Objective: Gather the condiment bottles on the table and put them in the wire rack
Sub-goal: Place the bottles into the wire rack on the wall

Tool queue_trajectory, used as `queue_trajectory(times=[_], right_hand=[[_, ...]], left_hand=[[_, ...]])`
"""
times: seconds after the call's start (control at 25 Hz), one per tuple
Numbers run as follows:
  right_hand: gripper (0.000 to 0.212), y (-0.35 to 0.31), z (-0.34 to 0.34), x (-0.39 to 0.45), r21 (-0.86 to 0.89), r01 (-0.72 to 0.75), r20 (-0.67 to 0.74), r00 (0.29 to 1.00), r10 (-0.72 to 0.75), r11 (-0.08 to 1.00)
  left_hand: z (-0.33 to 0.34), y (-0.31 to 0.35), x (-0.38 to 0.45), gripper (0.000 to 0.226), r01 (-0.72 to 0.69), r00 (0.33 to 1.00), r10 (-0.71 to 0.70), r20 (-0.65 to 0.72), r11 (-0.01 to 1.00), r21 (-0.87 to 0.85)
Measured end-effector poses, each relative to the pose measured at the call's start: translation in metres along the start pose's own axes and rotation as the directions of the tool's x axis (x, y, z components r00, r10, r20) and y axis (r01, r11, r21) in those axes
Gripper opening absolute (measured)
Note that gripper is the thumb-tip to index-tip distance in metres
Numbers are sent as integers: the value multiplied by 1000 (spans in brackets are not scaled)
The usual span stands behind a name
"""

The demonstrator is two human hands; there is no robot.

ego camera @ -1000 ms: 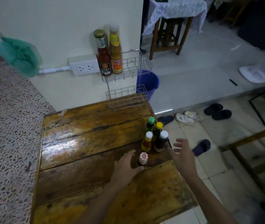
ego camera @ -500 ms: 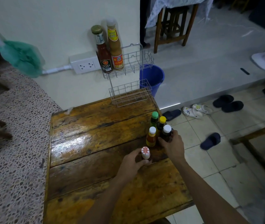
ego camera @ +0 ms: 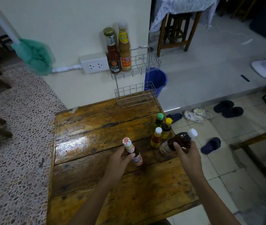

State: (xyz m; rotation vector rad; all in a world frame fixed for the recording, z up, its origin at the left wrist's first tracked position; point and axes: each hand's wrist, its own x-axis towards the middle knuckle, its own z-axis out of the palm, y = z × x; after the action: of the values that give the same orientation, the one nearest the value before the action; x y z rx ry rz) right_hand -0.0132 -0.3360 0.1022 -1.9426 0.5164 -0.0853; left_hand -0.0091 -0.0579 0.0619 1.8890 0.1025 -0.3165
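While three bottles wait at the table's right edge, both hands are up with a bottle each.

The left hand [ego camera: 118, 161] curls its fingers round a small bottle with a red-and-white cap [ego camera: 133, 151], tipped left just over the wooden table [ego camera: 96, 132]. The right hand [ego camera: 188, 154] grips a dark bottle with a white cap [ego camera: 180, 141], tilted, cap pointing up and right. Close together stand the green-capped bottle [ego camera: 159, 120], the yellow-capped bottle [ego camera: 166, 128] and the orange bottle [ego camera: 156, 139]. At the far edge, the wire rack [ego camera: 135, 95] on the wall has two tall sauce bottles [ego camera: 119, 51] in its top basket.
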Motion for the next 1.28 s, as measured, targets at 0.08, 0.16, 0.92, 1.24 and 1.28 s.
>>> queue_trajectory(times=[0.08,0.16,0.92,1.24,1.28], right_hand=[[57,-25,-1,-4,66,46,17,999,-48,997],[56,-53,2,-4,129,96,43,994,-102,987],[62,-166,153,212,-84,603,427,741,-518,793],[73,-118,210,291,-134,641,571,673,-470,756],[72,-113,214,297,-125,645,579,664,-473,754]], left_hand=[[-13,7,2,40,-34,999,34,-1,999,-18],[-28,14,5,42,-82,996,82,-17,996,-23],[-75,80,232,37,-206,925,211,-315,977,52],[-72,41,312,35,-144,932,219,-289,955,259],[-73,37,319,35,-140,935,221,-278,949,283]])
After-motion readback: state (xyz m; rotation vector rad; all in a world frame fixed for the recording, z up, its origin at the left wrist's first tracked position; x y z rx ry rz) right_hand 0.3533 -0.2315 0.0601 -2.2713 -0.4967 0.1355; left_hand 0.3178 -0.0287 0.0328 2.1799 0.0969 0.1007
